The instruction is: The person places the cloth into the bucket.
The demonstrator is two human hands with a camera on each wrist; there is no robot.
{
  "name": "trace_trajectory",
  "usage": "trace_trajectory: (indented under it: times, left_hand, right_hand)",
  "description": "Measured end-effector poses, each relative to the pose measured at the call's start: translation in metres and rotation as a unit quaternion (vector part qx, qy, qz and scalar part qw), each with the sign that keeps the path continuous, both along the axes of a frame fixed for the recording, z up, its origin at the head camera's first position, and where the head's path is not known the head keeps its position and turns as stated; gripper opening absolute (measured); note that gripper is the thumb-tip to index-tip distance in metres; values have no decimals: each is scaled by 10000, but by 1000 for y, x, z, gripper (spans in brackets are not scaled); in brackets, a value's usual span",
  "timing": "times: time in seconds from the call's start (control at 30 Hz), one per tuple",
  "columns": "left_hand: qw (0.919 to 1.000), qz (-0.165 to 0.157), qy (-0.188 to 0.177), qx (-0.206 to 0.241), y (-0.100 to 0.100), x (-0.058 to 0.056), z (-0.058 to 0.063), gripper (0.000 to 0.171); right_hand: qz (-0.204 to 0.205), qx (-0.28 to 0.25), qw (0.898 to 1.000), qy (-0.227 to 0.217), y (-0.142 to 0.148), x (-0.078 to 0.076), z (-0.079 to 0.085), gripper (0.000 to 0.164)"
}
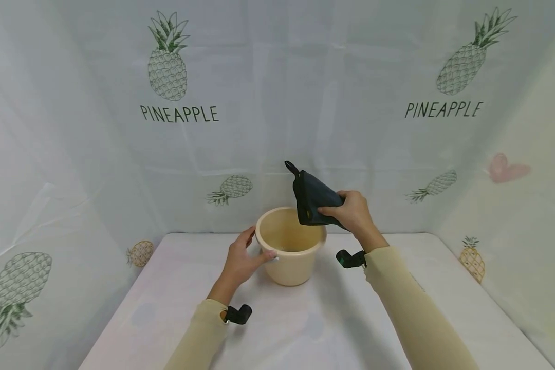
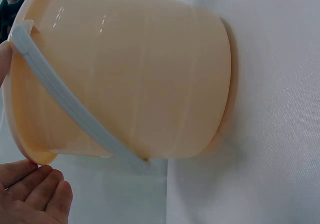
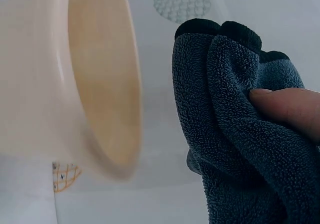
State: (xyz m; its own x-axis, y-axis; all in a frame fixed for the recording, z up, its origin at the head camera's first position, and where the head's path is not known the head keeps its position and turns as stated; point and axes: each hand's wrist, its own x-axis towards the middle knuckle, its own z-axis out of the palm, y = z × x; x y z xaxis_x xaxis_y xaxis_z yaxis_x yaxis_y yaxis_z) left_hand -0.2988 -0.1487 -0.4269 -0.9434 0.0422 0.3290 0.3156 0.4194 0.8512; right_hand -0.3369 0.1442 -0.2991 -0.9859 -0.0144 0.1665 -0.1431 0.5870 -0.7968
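Observation:
A cream plastic bucket [image 1: 292, 268] stands upright on the table. My left hand [image 1: 242, 262] holds its rim from the left, thumb on the near side and fingers around the far-left edge. The bucket's pale handle [image 2: 75, 107] hangs down along the side in the left wrist view. Above the bucket's right rim, my right hand [image 1: 353, 211] grips a folded dark blue-grey towel [image 1: 316, 198] with black edging. A hanging loop sticks up from the towel's upper left end. Fuzzy folds and the right thumb pressing on them show in the right wrist view; the other fingers are hidden behind.
The table [image 1: 166, 308] has a pale cloth. White curtains [image 1: 277, 103] printed with pineapples enclose the back and both sides, with the back one close behind the bucket. A black wrist camera [image 1: 350, 258] sits by the right sleeve.

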Motion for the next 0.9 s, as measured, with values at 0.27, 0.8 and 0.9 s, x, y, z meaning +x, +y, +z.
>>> trace_trajectory:
  times: [0.27, 0.8, 0.9]
  left_hand:
    - [10000, 3, -37, -28, 2, 1, 1, 96]
    - [9999, 40, -96, -58, 0, 3, 3, 98]
    - [9999, 34, -101, -41, -2, 3, 2, 98]
  right_hand:
    - [163, -52, 9999, 14, -21, -4, -5, 56]
    - [416, 262, 9987, 168, -53, -9, -16, 46]
    - [470, 361, 9981, 174, -55, -11, -19, 45]
